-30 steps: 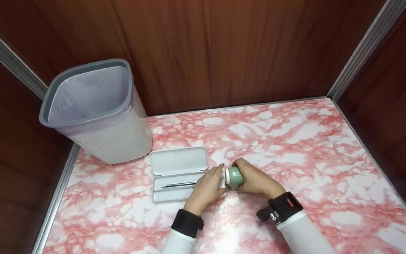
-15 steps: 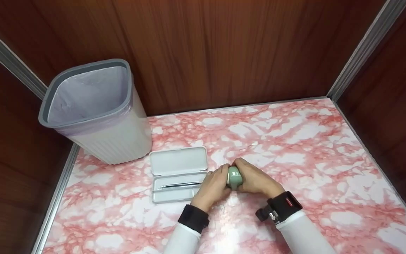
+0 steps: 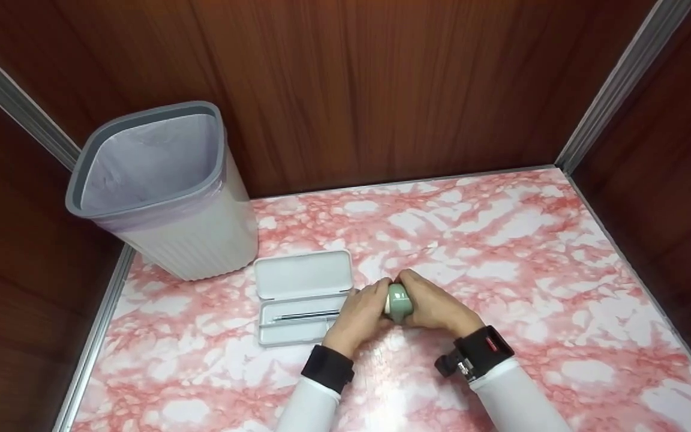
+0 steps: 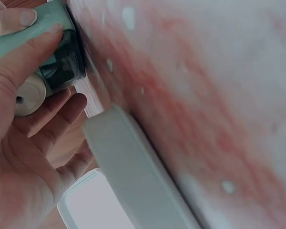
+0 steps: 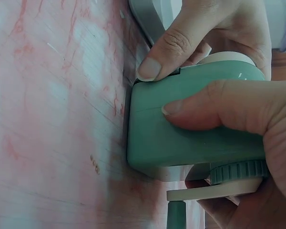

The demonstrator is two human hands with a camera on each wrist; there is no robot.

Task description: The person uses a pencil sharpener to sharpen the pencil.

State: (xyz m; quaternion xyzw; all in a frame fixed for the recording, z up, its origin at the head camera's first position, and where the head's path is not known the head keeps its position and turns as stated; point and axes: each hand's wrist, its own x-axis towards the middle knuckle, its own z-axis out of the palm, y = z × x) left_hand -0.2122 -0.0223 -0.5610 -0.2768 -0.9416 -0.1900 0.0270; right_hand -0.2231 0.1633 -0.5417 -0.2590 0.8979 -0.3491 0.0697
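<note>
A green hand-crank pencil sharpener (image 3: 401, 300) lies between my two hands, low over the marbled table. My right hand (image 3: 436, 305) grips its body from the crank side, with the thumb along the green casing; the cream crank arm (image 5: 214, 190) shows below. My left hand (image 3: 360, 315) holds the opposite end, thumb at the edge of the dark clear shavings drawer (image 4: 62, 62). The cream round front with its hole (image 4: 31, 95) faces the left palm. Several left fingers spread behind that front. Beside the left hand sits an open pale pencil case (image 3: 303, 276).
Dark thin pencils or pens (image 3: 306, 315) lie in the pencil case's lower half. A white bin (image 3: 201, 240) with a grey rim and purple liner stands at the back left. Brown wood-look panels (image 3: 381, 90) enclose the red-and-white table (image 3: 531, 240).
From one second ago, my left hand has moved right, closing the gap onto the sharpener's cream front. During the last half second both hands have stayed nearly still. The right hand has kept its grip.
</note>
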